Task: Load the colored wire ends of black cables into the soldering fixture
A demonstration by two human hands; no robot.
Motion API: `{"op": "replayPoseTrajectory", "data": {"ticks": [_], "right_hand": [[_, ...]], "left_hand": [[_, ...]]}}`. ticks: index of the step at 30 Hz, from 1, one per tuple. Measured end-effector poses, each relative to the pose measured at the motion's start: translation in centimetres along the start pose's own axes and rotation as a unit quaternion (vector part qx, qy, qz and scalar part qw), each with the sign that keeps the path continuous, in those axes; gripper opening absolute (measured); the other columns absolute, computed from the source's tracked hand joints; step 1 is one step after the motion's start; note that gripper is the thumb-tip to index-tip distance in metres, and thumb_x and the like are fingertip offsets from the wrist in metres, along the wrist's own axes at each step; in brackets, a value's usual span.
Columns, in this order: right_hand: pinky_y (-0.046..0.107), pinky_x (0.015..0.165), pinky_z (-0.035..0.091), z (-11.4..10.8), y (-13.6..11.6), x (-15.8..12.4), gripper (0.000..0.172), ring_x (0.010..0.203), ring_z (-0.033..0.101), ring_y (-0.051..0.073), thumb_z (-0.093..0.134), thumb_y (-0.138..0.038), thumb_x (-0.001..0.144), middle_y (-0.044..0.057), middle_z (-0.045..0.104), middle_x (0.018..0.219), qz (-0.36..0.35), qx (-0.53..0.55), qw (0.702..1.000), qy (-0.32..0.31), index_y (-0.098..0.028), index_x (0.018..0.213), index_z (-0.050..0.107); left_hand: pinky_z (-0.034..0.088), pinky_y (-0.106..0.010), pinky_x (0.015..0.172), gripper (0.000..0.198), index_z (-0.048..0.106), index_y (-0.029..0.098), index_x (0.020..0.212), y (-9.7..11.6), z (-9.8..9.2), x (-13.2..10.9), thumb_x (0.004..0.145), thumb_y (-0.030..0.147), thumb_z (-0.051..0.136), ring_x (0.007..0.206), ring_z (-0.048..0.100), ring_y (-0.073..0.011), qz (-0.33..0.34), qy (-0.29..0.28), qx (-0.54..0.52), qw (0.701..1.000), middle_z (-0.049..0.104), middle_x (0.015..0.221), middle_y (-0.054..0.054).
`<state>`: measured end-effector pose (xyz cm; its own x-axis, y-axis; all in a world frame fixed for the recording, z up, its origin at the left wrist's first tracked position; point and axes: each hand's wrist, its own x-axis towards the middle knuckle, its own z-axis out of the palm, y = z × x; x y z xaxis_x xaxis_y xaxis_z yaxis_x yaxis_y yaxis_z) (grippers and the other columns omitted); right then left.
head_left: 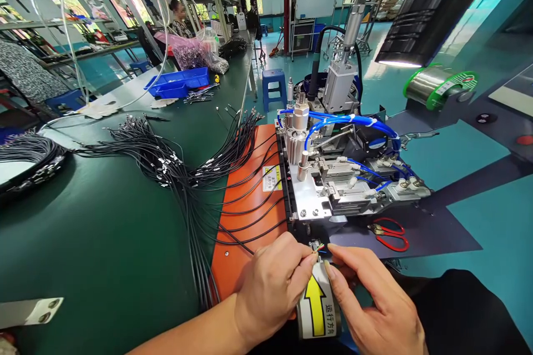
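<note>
My left hand (278, 277) pinches a black cable near its stripped end, where thin coloured wires (320, 248) fan out past the fingertips. Just right of those wires is my right hand (370, 294), thumb and index finger apart with nothing visible between them. Below both hands sits a rounded machine part with a yellow arrow label (315, 305). Several black cables (250, 208) run across an orange plate (237, 266) to the front edge of a metal machine (310, 194) with blue air tubes.
Red-handled cutters (391, 234) lie on the dark machine base at right. A solder wire spool (437, 87) stands behind, below a black lamp (433, 16). Cable bundles (162, 161) and a blue tray (179, 83) cover parts of the green table (104, 266). A person (179, 19) sits far left.
</note>
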<state>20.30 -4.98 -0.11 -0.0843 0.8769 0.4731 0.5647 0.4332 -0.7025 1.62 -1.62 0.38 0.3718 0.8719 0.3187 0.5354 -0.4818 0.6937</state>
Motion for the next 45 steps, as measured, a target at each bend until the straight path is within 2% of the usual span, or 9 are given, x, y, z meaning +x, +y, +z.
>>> {"op": "replayPoseTrajectory", "data": {"ticks": [15,21,26,29,32,36,39,42,45], "right_hand": [[0.02,0.088,0.054,0.1,0.0,-0.4,0.041,0.103,0.063,0.014,0.058,-0.004,0.095,0.01,0.061,0.113,-0.027,-0.005,1.0,-0.01,-0.016,0.133,0.063],[0.022,0.081,0.054,0.1,0.2,-0.1,0.034,0.094,0.064,0.013,0.06,-0.007,0.095,0.007,0.062,0.106,0.012,0.018,1.0,-0.012,-0.019,0.126,0.066],[0.022,0.074,0.054,0.1,-0.3,0.3,0.03,0.086,0.063,0.013,0.061,-0.007,0.093,0.008,0.058,0.104,-0.009,-0.004,1.0,-0.008,-0.019,0.121,0.066],[0.023,0.072,0.053,0.3,-0.4,0.5,0.022,0.084,0.062,0.013,0.061,-0.009,0.094,0.006,0.059,0.098,0.004,0.001,1.0,-0.018,-0.02,0.112,0.066],[0.022,0.07,0.053,0.5,-0.2,0.6,0.016,0.082,0.062,0.012,0.061,-0.011,0.095,0.004,0.061,0.094,0.029,0.021,0.999,-0.023,-0.022,0.106,0.066],[0.021,0.07,0.053,0.9,0.0,0.6,0.016,0.081,0.063,0.011,0.061,-0.012,0.096,0.003,0.062,0.093,0.044,0.028,0.998,-0.021,-0.022,0.107,0.066],[0.022,0.073,0.053,1.1,0.0,0.5,0.018,0.083,0.063,0.012,0.062,-0.011,0.095,0.004,0.061,0.094,0.025,0.014,1.0,-0.008,-0.021,0.109,0.067],[0.025,0.073,0.053,1.2,0.0,0.3,0.023,0.082,0.062,0.013,0.066,-0.01,0.092,0.006,0.058,0.097,0.001,-0.023,0.999,0.033,-0.019,0.113,0.068],[0.026,0.067,0.052,1.1,0.2,0.1,0.029,0.075,0.059,0.013,0.069,-0.011,0.089,0.006,0.057,0.098,0.001,-0.043,0.997,0.06,-0.019,0.117,0.069]], "left_hand": [[0.046,-0.026,0.067,0.019,0.068,0.018,0.094,-0.1,0.0,0.2,0.102,0.023,0.052,0.074,0.058,-0.0146,-0.01,0.0,-0.009,1.0,0.062,0.083,-0.004],[0.046,-0.026,0.066,0.02,0.069,0.017,0.093,-0.2,0.1,0.0,0.101,0.022,0.051,0.072,0.057,-0.0146,-0.006,0.003,0.001,1.0,0.059,0.08,-0.004],[0.045,-0.026,0.065,0.019,0.068,0.016,0.093,-0.3,0.3,0.0,0.101,0.02,0.052,0.071,0.056,-0.0145,0.01,0.011,0.009,1.0,0.058,0.079,-0.004],[0.045,-0.026,0.065,0.017,0.069,0.016,0.094,-0.4,0.3,0.1,0.1,0.019,0.053,0.072,0.057,-0.0146,0.01,0.012,0.006,1.0,0.059,0.08,-0.004],[0.045,-0.026,0.065,0.018,0.069,0.016,0.097,-0.4,0.1,0.2,0.101,0.018,0.051,0.073,0.056,-0.0149,0.005,0.002,-0.009,1.0,0.059,0.082,-0.005],[0.046,-0.027,0.07,0.02,0.067,0.017,0.103,-0.1,-0.1,0.1,0.102,0.017,0.048,0.08,0.057,-0.0157,-0.011,-0.014,-0.041,0.999,0.062,0.088,-0.006],[0.046,-0.027,0.073,0.018,0.066,0.018,0.105,0.0,0.0,0.1,0.101,0.017,0.049,0.083,0.058,-0.0158,-0.016,-0.009,-0.055,0.998,0.063,0.091,-0.005],[0.046,-0.027,0.073,0.017,0.066,0.018,0.105,0.0,0.0,0.0,0.1,0.017,0.05,0.083,0.058,-0.0156,-0.019,-0.001,-0.055,0.998,0.063,0.09,-0.005],[0.046,-0.028,0.073,0.018,0.066,0.018,0.106,-0.1,0.1,0.0,0.101,0.018,0.049,0.083,0.057,-0.0161,-0.022,-0.003,-0.054,0.998,0.063,0.09,-0.006]]}}
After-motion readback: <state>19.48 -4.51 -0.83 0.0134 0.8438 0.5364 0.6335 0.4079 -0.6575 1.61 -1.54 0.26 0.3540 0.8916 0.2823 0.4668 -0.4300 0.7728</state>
